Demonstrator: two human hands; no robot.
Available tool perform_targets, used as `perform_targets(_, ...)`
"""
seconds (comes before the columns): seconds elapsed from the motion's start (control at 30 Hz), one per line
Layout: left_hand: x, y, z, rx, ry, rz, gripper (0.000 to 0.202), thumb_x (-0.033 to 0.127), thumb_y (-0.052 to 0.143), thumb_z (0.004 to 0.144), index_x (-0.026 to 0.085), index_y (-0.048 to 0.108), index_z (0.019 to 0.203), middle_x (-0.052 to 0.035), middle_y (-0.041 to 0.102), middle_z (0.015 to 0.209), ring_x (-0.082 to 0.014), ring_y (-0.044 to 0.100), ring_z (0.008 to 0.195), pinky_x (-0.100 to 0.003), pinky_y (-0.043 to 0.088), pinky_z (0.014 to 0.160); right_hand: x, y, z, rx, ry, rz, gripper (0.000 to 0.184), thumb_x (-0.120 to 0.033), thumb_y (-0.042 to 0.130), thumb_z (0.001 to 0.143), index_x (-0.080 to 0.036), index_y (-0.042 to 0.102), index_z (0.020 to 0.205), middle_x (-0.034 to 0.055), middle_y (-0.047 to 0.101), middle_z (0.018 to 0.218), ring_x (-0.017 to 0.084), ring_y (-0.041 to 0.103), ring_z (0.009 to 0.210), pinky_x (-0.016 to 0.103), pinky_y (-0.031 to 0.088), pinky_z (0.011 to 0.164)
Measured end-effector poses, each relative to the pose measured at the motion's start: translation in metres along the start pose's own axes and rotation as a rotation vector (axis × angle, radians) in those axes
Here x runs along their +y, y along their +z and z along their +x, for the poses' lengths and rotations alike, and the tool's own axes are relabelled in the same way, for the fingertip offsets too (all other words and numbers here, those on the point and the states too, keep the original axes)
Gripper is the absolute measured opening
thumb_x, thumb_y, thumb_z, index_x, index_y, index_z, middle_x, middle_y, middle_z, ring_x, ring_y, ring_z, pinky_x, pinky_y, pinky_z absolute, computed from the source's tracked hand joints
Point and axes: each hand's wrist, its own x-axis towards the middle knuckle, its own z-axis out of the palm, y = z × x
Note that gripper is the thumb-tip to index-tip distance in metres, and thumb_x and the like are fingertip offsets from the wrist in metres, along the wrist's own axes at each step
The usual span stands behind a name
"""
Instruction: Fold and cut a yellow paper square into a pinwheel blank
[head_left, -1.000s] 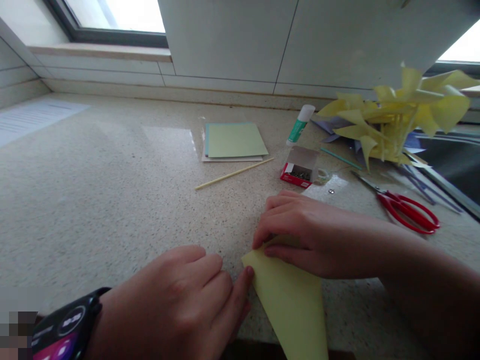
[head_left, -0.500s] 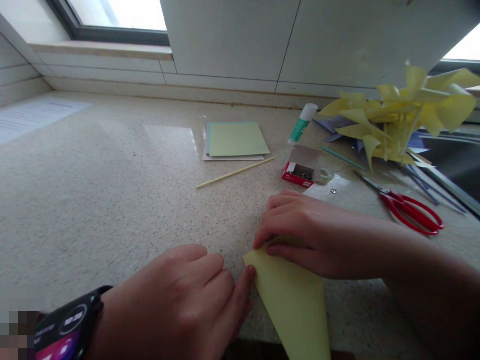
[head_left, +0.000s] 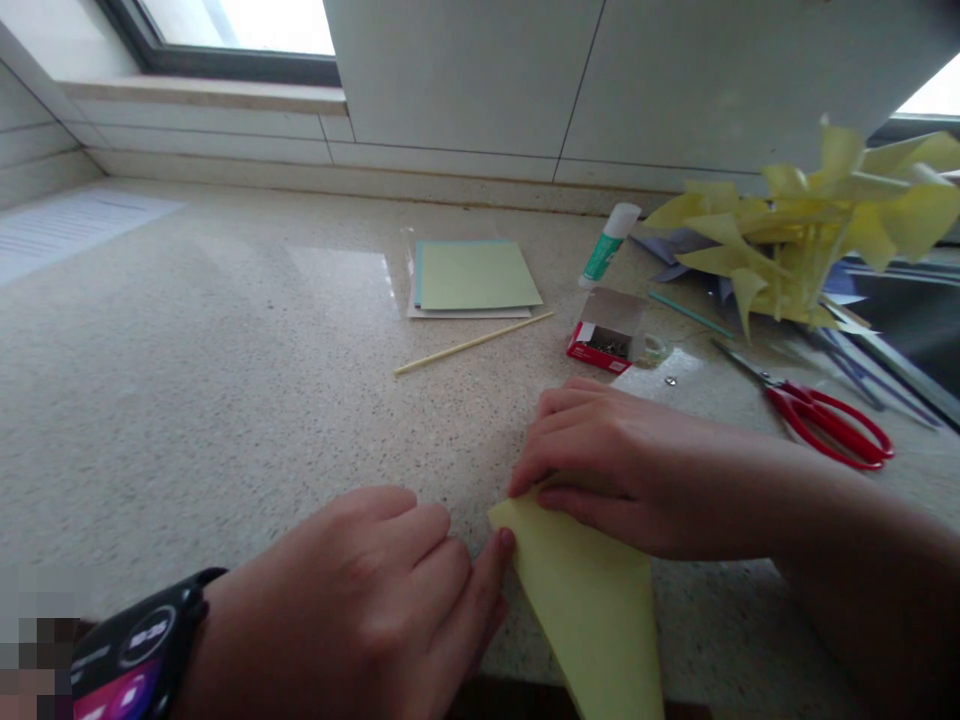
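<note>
A yellow sheet of paper point(head_left: 592, 600), folded to a narrow shape with a pointed end, lies at the front of the counter and runs off the bottom of the view. My left hand point(head_left: 375, 590), a dark watch on its wrist, is closed, with its thumb tip against the paper's left edge near the point. Across the top edge rests my right hand point(head_left: 592, 460), its fingers bent together and its thumb pressing the paper. What lies under the fingers of both hands is hidden.
Beyond my hands lie a thin stick point(head_left: 472, 343), a stack of coloured paper point(head_left: 480, 275), a red box of small metal pieces point(head_left: 600, 345) and a glue stick point(head_left: 609, 245). Red-handled scissors point(head_left: 825, 420) lie right, with yellow paper pinwheels point(head_left: 795, 230) behind, beside a sink point(head_left: 922, 320).
Hands and paper hold nearly the same pose. The view has shifted very slightly.
</note>
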Motion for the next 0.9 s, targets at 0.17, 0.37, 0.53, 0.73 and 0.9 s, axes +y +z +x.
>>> perform_targets(0.17,-0.0004,-0.0001,0.0009,-0.007,0.01,-0.004,0.026,0.016,0.061,0.094,0.004,0.067,0.117,0.0021,0.056,0.066,-0.0151,0.048,0.051,-0.038,0.031,0.038,-0.0004,-0.0007,0.0002,0.007,0.007,0.009,0.016,-0.015,0.063,0.091,-0.022,0.075,0.1,0.0017,0.074,0.093,0.019,0.06,0.095,0.035,0.042,0.088)
perform_targets(0.37,-0.0008,0.0007,0.0008,-0.006,0.0,-0.009,0.027,0.017,0.062,0.095,0.004,0.067,0.118,0.0022,0.055,0.065,-0.015,0.047,0.051,-0.038,0.03,0.038,0.0006,0.0002,0.0002,0.016,0.006,0.013,0.015,-0.018,0.063,0.093,-0.023,0.075,0.099,0.0013,0.074,0.092,0.019,0.06,0.093,0.034,0.042,0.086)
perform_targets(0.53,0.0001,0.0008,-0.0008,0.002,0.005,-0.006,0.026,0.016,0.061,0.095,0.004,0.068,0.117,0.0019,0.055,0.065,-0.0148,0.047,0.052,-0.038,0.029,0.04,0.0004,0.0001,0.0,0.029,-0.005,0.021,0.014,-0.018,0.063,0.093,-0.023,0.075,0.098,0.0017,0.074,0.091,0.019,0.061,0.092,0.033,0.042,0.085)
perform_targets(0.73,0.0012,0.0012,-0.0027,0.008,-0.012,-0.012,0.026,0.017,0.062,0.095,0.004,0.067,0.117,0.0021,0.055,0.066,-0.015,0.047,0.052,-0.038,0.028,0.04,0.0008,0.0006,-0.0005,0.017,0.0,0.008,0.014,-0.02,0.062,0.094,-0.024,0.075,0.099,0.0018,0.073,0.091,0.019,0.06,0.092,0.034,0.042,0.084)
perform_targets(0.9,0.001,0.001,-0.0013,-0.003,-0.008,-0.005,0.024,0.017,0.06,0.096,0.006,0.068,0.115,0.0019,0.056,0.065,-0.0144,0.047,0.052,-0.037,0.028,0.041,0.0005,0.0005,0.0002,0.017,0.004,-0.004,0.014,-0.018,0.064,0.092,-0.023,0.075,0.098,0.0018,0.074,0.09,0.019,0.061,0.09,0.033,0.042,0.083)
